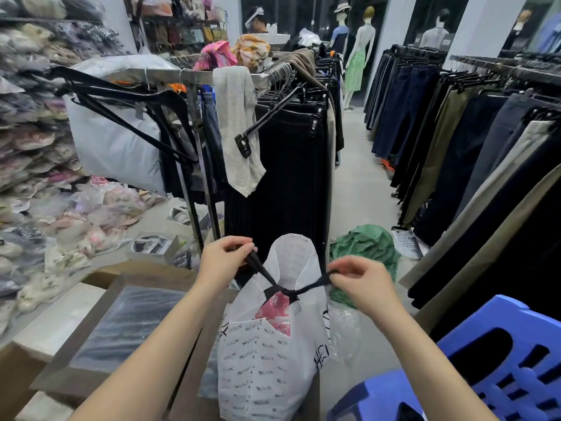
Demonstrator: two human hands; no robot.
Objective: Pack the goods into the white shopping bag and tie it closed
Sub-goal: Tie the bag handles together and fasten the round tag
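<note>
White shopping bag (267,360) stood between the forearms, pink-red goods (274,311) showing through its mouth. Left hand (223,259) and right hand (361,284) each pinched a black tie end (258,264), crossed over the opening; bag's bottom cut off, other contents hidden

Left arm: bare forearm is extended from the near left edge up toward the centre, wrist slightly bent.
Left hand (223,259): held left of centre, fingers curled inward, thumb and fingertips (247,248) pinched shut on one end of a thin black fabric strap (263,270).
Right arm: bare forearm is extended from the near right edge, angled up and leftward.
Right hand (362,284): held right of centre, lower than the left, knuckles up, thumb and forefinger pinched on the other strap end.
Spacing: hands are kept well apart.
</note>
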